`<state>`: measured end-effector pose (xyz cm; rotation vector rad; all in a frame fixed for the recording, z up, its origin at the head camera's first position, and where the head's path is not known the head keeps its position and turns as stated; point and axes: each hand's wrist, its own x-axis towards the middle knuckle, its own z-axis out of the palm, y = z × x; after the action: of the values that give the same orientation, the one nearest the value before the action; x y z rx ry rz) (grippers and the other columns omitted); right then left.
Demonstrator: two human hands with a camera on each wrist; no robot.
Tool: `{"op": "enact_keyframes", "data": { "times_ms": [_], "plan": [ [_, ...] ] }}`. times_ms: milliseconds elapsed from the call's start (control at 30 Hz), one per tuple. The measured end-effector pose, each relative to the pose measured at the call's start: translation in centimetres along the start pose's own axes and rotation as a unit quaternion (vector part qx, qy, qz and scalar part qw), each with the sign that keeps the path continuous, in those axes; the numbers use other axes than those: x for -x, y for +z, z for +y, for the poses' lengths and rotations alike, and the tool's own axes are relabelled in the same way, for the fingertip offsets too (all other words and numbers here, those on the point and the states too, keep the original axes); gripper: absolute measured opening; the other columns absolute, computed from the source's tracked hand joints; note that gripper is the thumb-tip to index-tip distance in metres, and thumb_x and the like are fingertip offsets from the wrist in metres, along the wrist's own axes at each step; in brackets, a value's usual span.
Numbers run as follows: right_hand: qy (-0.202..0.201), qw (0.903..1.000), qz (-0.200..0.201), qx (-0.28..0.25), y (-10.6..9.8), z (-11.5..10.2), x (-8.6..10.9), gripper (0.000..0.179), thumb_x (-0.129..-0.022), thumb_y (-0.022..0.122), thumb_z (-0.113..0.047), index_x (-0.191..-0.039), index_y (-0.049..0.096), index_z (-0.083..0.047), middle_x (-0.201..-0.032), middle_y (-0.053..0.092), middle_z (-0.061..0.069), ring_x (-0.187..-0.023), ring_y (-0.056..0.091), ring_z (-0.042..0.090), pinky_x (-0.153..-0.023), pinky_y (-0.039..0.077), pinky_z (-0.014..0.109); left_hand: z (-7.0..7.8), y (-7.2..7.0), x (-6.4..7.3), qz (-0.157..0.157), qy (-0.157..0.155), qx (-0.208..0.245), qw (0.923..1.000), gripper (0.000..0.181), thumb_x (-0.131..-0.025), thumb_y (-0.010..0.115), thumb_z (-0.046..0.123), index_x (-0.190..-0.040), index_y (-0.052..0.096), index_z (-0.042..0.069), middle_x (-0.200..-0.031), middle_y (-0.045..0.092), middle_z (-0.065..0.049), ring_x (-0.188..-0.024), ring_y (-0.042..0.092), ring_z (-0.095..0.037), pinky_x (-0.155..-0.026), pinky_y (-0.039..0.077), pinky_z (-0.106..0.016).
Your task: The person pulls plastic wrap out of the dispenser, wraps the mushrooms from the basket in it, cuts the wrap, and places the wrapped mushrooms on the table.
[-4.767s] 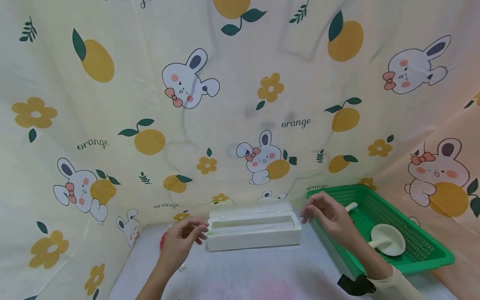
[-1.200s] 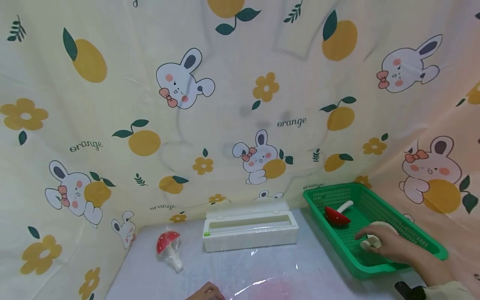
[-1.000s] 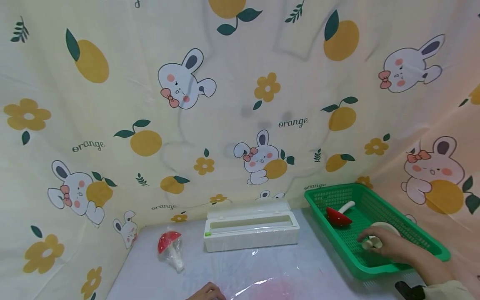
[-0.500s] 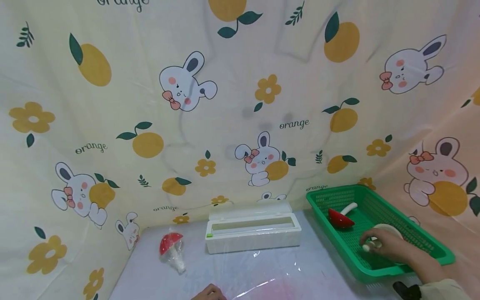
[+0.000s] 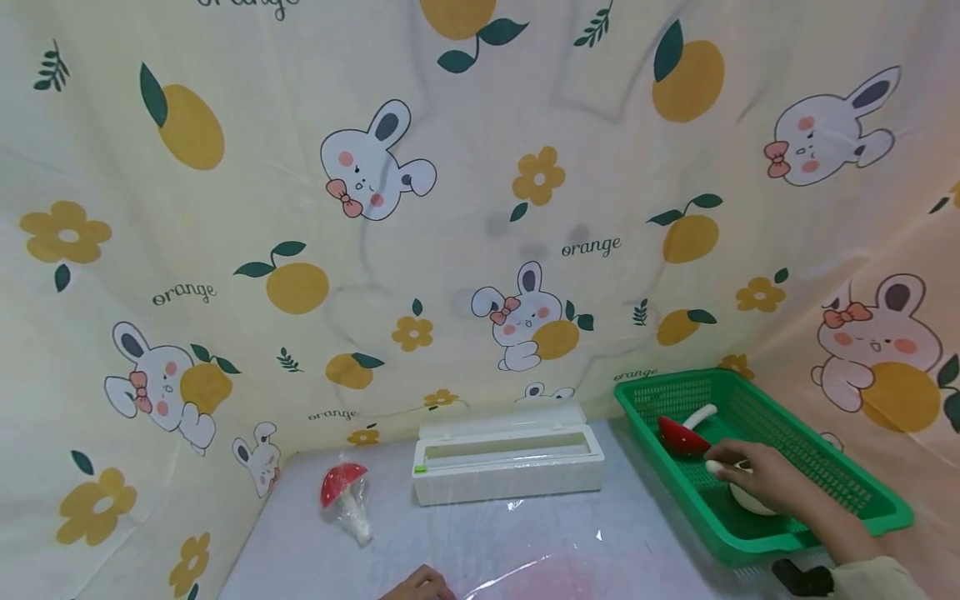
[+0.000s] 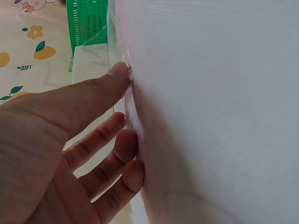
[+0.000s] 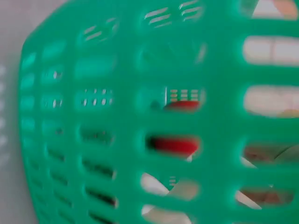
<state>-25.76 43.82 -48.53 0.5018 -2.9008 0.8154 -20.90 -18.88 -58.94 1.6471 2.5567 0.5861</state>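
Observation:
My right hand (image 5: 767,477) reaches into the green basket (image 5: 731,550) and grips a cream toy mushroom (image 5: 750,502) by its stem, the round cap below the palm. A red-capped mushroom (image 5: 682,437) with a white stem lies beside it in the basket. At the bottom edge of the head view my left hand (image 5: 422,585) is partly cut off. The left wrist view shows its thumb (image 6: 119,70) and fingertips pinching the bunched edge of clear cling film (image 5: 517,571) at the table. In the right wrist view the basket wall hides most of the hand.
A white cling film box (image 5: 510,482) with its lid up and a green slider stands at the back centre; film runs forward from it. Left of it lies a film-wrapped red mushroom (image 5: 345,492). A patterned cloth (image 5: 450,208) hangs behind the table.
Both hands were at the film box earliest; film now lies spread before it. Over the last second my right hand has shifted the cream mushroom slightly up and left. The left hand stays nearly still.

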Motion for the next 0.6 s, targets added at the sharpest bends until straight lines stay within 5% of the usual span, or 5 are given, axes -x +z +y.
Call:
{"op": "enact_keyframes", "data": {
  "times_ms": [233,433,600],
  "plan": [
    [0.024,0.9984,0.051,-0.004,0.5,-2.0,-0.8,0.03,-0.103,0.074,-0.026,-0.124,0.075,-0.006,-0.115,0.078,0.008,-0.1,0.074,0.026,-0.079,0.061,0.039,0.5,-0.3,-0.1,-0.024,-0.075,0.056,0.9953,0.022,-0.108,0.066,0.038,-0.12,0.073,0.022,-0.118,0.063,0.019,-0.11,0.053,0.007,-0.081,0.052,-0.016],
    [0.001,0.9892,0.147,-0.002,0.8,-4.0,-1.3,0.024,-0.102,0.077,-0.023,-0.122,0.077,-0.01,-0.112,0.079,0.008,-0.093,0.072,0.021,-0.075,0.059,0.04,0.2,-0.1,-0.2,-0.027,-0.044,0.015,0.9986,0.02,-0.108,0.066,0.037,-0.12,0.075,0.025,-0.12,0.064,0.017,-0.114,0.054,0.004,-0.085,0.052,-0.015],
    [-0.036,0.9738,0.224,0.007,0.7,-5.3,-1.5,0.023,-0.098,0.081,-0.019,-0.12,0.078,-0.017,-0.108,0.079,0.002,-0.092,0.065,-0.001,-0.075,0.058,0.03,0.2,0.1,0.0,-0.013,-0.055,0.042,0.9975,0.02,-0.108,0.066,0.039,-0.12,0.074,0.025,-0.121,0.062,0.018,-0.114,0.054,0.005,-0.085,0.053,-0.016]
  ]
}}
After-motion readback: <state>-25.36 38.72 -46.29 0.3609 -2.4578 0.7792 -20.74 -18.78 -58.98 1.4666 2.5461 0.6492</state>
